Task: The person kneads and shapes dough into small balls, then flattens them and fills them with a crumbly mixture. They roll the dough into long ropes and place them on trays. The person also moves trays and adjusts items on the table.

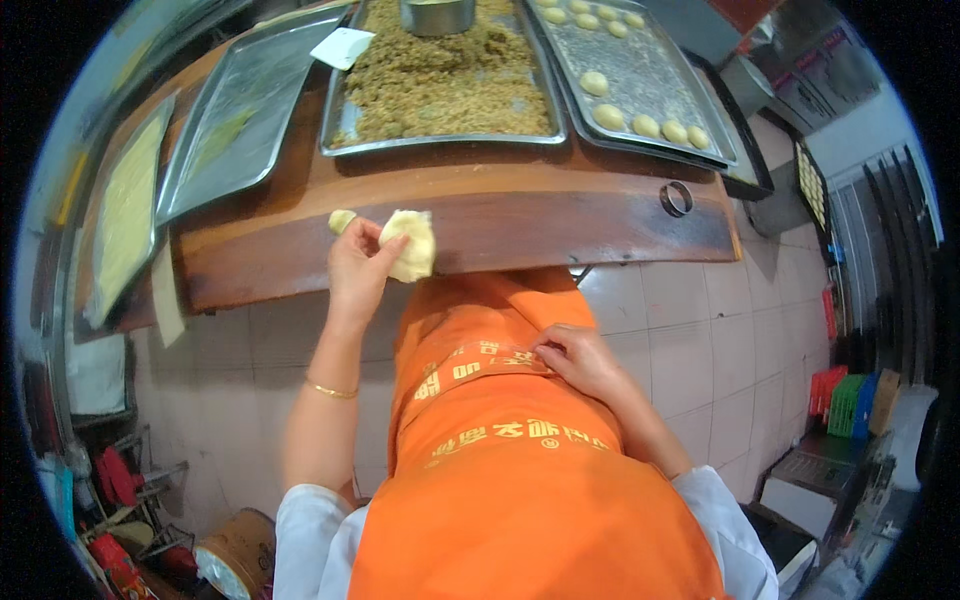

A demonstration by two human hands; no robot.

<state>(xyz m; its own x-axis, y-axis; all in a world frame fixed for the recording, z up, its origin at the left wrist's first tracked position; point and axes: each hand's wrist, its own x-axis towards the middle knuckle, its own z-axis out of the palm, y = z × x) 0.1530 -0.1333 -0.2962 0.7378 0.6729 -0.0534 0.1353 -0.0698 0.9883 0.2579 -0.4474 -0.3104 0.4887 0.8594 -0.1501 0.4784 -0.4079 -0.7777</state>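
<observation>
Between the thumb and fingers of my left hand (355,266) is a thin flattened piece of dough (412,246), held upright over the front edge of the wooden table (510,225). A small lump of dough (342,220) shows just beyond the knuckles of that hand; whether it lies on the wood or is also held cannot be told. My right hand (576,358) is against the front of the orange apron (525,510) at lap height, its fingers bent and their tips partly hidden. The apron bears writing.
A metal tray of crumbly filling (450,105) holds a metal bowl (438,16) and a white scraper (343,48). Right of it, a floured tray (637,75) carries several dough balls (608,116). A metal ring (676,199) stands near the table's right end. Leftward are another metal tray (240,112) and a dough-coloured sheet (131,210).
</observation>
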